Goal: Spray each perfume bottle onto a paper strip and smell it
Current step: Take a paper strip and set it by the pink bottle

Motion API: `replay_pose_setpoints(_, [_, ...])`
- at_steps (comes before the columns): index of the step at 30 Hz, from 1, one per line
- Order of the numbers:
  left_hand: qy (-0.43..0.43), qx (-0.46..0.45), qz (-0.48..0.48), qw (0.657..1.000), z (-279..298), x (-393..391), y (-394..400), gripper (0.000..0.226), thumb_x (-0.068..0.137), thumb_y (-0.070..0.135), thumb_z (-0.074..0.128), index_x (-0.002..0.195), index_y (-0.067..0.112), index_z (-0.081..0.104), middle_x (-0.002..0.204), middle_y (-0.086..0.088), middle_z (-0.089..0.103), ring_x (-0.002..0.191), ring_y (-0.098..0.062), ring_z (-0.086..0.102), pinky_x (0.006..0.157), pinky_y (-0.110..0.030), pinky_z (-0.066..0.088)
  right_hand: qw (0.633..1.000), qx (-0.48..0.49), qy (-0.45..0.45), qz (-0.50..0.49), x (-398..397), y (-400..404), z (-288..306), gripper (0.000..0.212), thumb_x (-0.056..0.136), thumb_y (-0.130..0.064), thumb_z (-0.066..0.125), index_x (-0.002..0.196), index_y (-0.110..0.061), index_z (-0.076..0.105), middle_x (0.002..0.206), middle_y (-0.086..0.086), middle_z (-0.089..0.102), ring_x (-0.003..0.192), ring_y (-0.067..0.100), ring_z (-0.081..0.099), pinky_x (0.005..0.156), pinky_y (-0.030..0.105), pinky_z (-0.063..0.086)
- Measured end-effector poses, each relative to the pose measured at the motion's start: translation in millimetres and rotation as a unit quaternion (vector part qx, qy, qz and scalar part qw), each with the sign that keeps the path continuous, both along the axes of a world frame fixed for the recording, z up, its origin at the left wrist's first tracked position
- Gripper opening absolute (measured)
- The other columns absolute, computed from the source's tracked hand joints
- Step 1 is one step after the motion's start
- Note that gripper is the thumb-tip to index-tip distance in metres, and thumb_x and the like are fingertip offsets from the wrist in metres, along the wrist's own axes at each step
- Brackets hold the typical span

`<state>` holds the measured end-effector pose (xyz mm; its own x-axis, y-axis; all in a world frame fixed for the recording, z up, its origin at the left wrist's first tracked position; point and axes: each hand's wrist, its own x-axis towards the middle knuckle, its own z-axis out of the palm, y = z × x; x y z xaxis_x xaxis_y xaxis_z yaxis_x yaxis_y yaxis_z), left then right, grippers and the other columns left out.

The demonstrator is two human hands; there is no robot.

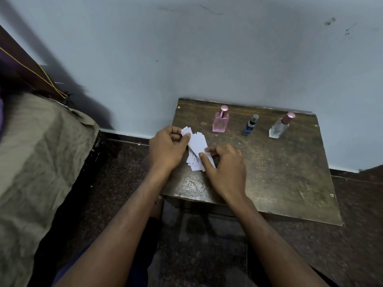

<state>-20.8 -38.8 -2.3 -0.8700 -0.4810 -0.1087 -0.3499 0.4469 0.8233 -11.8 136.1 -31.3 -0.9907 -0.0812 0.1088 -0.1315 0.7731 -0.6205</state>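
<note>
Pale blue wall backs a worn wooden surface [290, 172] carrying three upright perfume bottles: pink [220, 120], small blue [250, 125], clear [280, 126]. At its front left, the left hand [165, 149] pinches the white paper strips [196, 150], while the right hand [226, 168] grips one strip's lower end.

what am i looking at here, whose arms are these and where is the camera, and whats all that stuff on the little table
There is no machine here. A person wears a wide-angle camera on the head, so you look down along their own two bare arms. The left hand pinches a bunch of white paper strips at its far end, and the right hand fingers the near end of the bunch. They work over a small worn wooden table set against a pale wall. At the table's back stand three perfume bottles, all capped: a pink bottle, a small blue bottle and a clear bottle with a pink cap.
</note>
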Motion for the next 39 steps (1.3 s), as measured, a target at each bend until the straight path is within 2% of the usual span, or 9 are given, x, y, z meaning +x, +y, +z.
replay_pose_setpoints(4, [0.013,0.080,-0.020,0.996,3.1,4.3,-1.8,0.016,0.094,0.033,0.080,0.105,0.021,0.077,0.088,0.007,0.081,0.081,-0.007,0.077,0.085,-0.034,0.063,0.994,-0.110,-0.016,0.002,-3.5,5.6,4.5,0.030,0.092,-0.055,0.070,0.105,-0.030,0.078,0.092,-0.018,0.073,0.087,0.005,0.068,0.084,0.039,0.058])
replay_pose_setpoints(7, [0.014,0.074,-0.046,0.996,3.2,7.7,-0.5,0.018,0.093,0.031,0.081,0.107,0.021,0.078,0.091,0.007,0.082,0.082,-0.007,0.078,0.081,-0.029,0.061,0.985,-0.161,-0.052,0.015,-3.5,9.0,11.3,0.026,0.089,-0.046,0.081,0.105,-0.026,0.080,0.081,-0.021,0.074,0.076,-0.002,0.069,0.075,0.027,0.058])
replay_pose_setpoints(16, [0.006,0.066,-0.035,0.997,-1.0,10.4,6.6,0.020,0.088,0.034,0.087,0.099,0.020,0.078,0.077,0.005,0.080,0.067,-0.005,0.076,0.068,-0.024,0.059,0.978,-0.169,-0.118,0.024,-3.7,12.5,4.7,0.012,0.083,-0.029,0.088,0.093,-0.025,0.082,0.067,-0.018,0.074,0.058,-0.002,0.065,0.064,0.023,0.050])
replay_pose_setpoints(19, [0.000,0.078,-0.037,0.996,-1.0,10.3,8.6,0.017,0.091,0.030,0.085,0.098,0.017,0.078,0.073,0.003,0.079,0.060,-0.005,0.073,0.067,-0.032,0.064,0.981,-0.152,-0.118,0.018,-4.7,15.0,2.6,0.012,0.084,-0.034,0.085,0.094,-0.027,0.082,0.070,-0.017,0.074,0.061,0.001,0.066,0.067,0.031,0.057])
replay_pose_setpoints(23, [-0.008,0.086,-0.048,0.995,0.9,10.6,6.2,0.019,0.089,0.034,0.086,0.099,0.020,0.078,0.077,0.004,0.080,0.067,-0.008,0.075,0.067,-0.030,0.063,0.987,-0.126,-0.099,0.022,-2.4,7.9,6.0,0.029,0.088,-0.053,0.078,0.104,-0.029,0.081,0.080,-0.020,0.075,0.068,-0.007,0.063,0.067,0.023,0.050])
replay_pose_setpoints(26, [-0.016,0.113,-0.054,0.992,1.7,13.1,6.8,0.016,0.089,0.030,0.087,0.096,0.019,0.077,0.077,0.002,0.080,0.062,-0.005,0.072,0.058,-0.025,0.059,0.987,-0.110,-0.112,0.019,-3.8,4.1,9.5,0.023,0.088,-0.050,0.080,0.096,-0.029,0.080,0.077,-0.020,0.074,0.064,-0.009,0.061,0.063,0.021,0.043])
replay_pose_setpoints(30, [-0.016,0.137,-0.046,0.989,1.1,15.1,6.5,0.019,0.089,0.025,0.087,0.097,0.011,0.077,0.076,-0.002,0.080,0.062,-0.008,0.074,0.056,-0.025,0.061,0.984,-0.110,-0.140,0.006,-6.0,3.9,10.9,0.017,0.088,-0.044,0.082,0.085,-0.028,0.078,0.072,-0.015,0.073,0.066,0.000,0.066,0.064,0.027,0.051])
replay_pose_setpoints(35, [-0.015,0.095,-0.042,0.994,0.5,12.5,8.1,0.011,0.093,0.024,0.084,0.094,0.016,0.076,0.072,-0.001,0.079,0.056,-0.010,0.072,0.055,-0.024,0.059,0.978,-0.141,-0.151,-0.012,-6.6,12.7,11.3,0.014,0.087,-0.038,0.085,0.084,-0.025,0.080,0.071,-0.013,0.075,0.063,-0.001,0.067,0.064,0.025,0.054])
replay_pose_setpoints(39, [0.004,0.001,-0.047,0.999,-1.3,12.0,8.1,0.015,0.092,0.035,0.083,0.093,0.021,0.077,0.074,0.009,0.077,0.059,-0.006,0.073,0.062,-0.017,0.060,0.964,-0.199,-0.174,-0.015,-6.7,19.5,18.9,0.007,0.090,-0.026,0.084,0.087,-0.020,0.081,0.074,-0.009,0.076,0.060,-0.007,0.064,0.058,0.010,0.045])
